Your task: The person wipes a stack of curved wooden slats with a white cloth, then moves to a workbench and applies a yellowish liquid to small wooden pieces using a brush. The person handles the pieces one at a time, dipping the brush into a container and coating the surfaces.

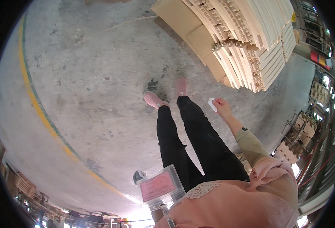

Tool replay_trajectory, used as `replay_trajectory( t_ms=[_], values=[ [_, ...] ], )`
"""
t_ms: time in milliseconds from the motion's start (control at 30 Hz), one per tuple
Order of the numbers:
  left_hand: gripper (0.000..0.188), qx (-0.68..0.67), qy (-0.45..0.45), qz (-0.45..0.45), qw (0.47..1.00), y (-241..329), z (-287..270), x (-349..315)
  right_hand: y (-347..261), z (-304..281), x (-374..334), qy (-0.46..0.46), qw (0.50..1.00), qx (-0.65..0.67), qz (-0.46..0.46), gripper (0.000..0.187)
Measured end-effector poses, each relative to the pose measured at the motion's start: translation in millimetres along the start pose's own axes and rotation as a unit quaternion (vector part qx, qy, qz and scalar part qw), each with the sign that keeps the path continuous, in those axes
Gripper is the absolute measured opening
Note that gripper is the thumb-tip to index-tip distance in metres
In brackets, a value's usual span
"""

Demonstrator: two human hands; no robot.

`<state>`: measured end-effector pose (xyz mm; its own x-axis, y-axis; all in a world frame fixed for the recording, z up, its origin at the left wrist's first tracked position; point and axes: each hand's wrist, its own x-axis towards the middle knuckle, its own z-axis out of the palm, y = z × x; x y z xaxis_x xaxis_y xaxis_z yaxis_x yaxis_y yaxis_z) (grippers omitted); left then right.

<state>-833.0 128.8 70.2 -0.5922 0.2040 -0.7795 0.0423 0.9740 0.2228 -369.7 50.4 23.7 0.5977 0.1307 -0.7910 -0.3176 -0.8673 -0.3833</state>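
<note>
My right hand (223, 108) is held out over the floor, to the right of my legs. Its fingers are pinched on a small white piece (212, 105) that looks like folded paper or tissue; its exact kind is too small to make out. My left hand does not show. A grey object (138, 176) sticks out beside the clear badge holder (160, 185) hanging at my front, and whatever bears it is hidden behind the badge.
Ahead to the right stands a tall stack of pale wooden slatted pieces (247, 45) with cardboard sheets (198, 36) along its side. A yellow line (42, 114) curves across the concrete floor (95, 76) on the left. Loaded racks (298, 131) stand far right.
</note>
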Motion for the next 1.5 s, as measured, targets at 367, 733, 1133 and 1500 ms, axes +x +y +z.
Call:
replay_trajectory(
  t_ms=[367, 733, 1133, 1500],
  values=[
    [0.027, 0.042, -0.01, 0.045, 0.998, 94.8, 19.5, 25.4, -83.3, 3.7, 70.6, 0.117, 0.959, 0.258, 0.019, 0.023],
    [0.031, 0.126, -0.02, 0.089, 0.988, 221.7, 89.0, 45.4, -250.8, -7.7, 264.7, 0.224, 0.733, 0.64, -0.054, 0.029],
    [0.035, 0.173, -0.026, 0.107, 0.979, 310.5, 126.6, 29.0, -312.7, -21.8, 313.3, 0.536, 0.741, 0.403, 0.035, 0.03],
    [0.04, 0.179, -0.033, 0.129, 0.975, 382.8, 162.3, 18.2, -333.8, -22.3, 295.5, 0.437, 0.678, 0.582, 0.103, 0.021]
  ],
)
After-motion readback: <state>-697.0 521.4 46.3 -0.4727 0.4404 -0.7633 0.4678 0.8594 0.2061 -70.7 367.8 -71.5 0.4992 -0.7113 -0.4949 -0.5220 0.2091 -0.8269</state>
